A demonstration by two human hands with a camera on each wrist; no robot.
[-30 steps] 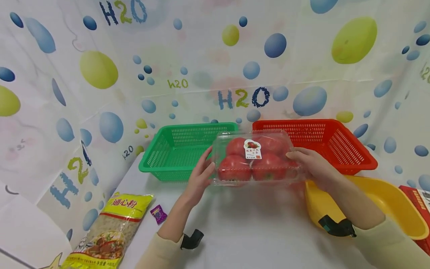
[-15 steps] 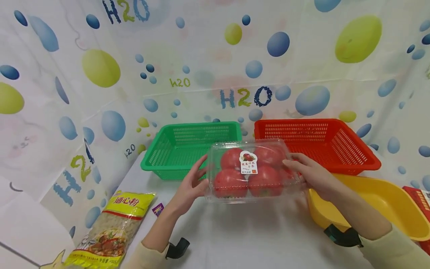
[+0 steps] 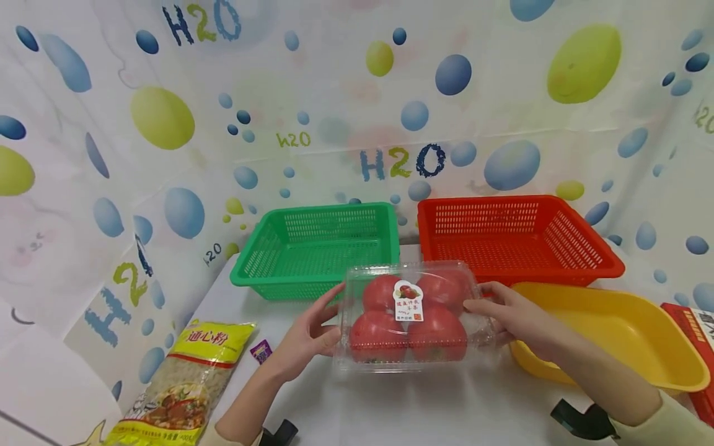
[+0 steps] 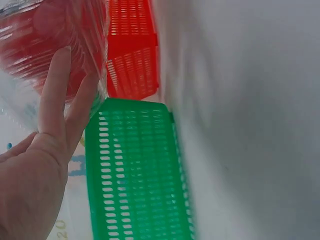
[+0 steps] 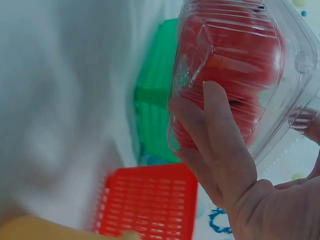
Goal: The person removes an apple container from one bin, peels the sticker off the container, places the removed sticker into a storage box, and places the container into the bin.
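Note:
A clear plastic box of red apples point(image 3: 385, 337), with a white sticker on its lid, is held above the table between both hands, its lid facing me. My left hand point(image 3: 301, 341) holds its left end; in the left wrist view two long fingers point(image 4: 55, 95) lie against the ribbed underside. At the other end my right hand point(image 3: 515, 319) grips the box, thumb over the lid; the right wrist view shows its fingers point(image 5: 220, 125) spread against the underside. Just behind the box stand a green basket point(image 3: 262, 263) and a red basket point(image 3: 605, 263).
A yellow basin point(image 3: 630, 328) stands to the right, under my right forearm. A red package point(image 3: 683, 325) lies beyond it. On the left are a yellow-topped bag of pasta point(image 3: 189, 378) and a small purple packet point(image 3: 260, 351). A patterned curtain point(image 3: 334, 93) closes the back.
Both hands have brought the box of apples down and nearer to me, slightly leftward, away from in front of the baskets. The baskets, basin and bag stay put.

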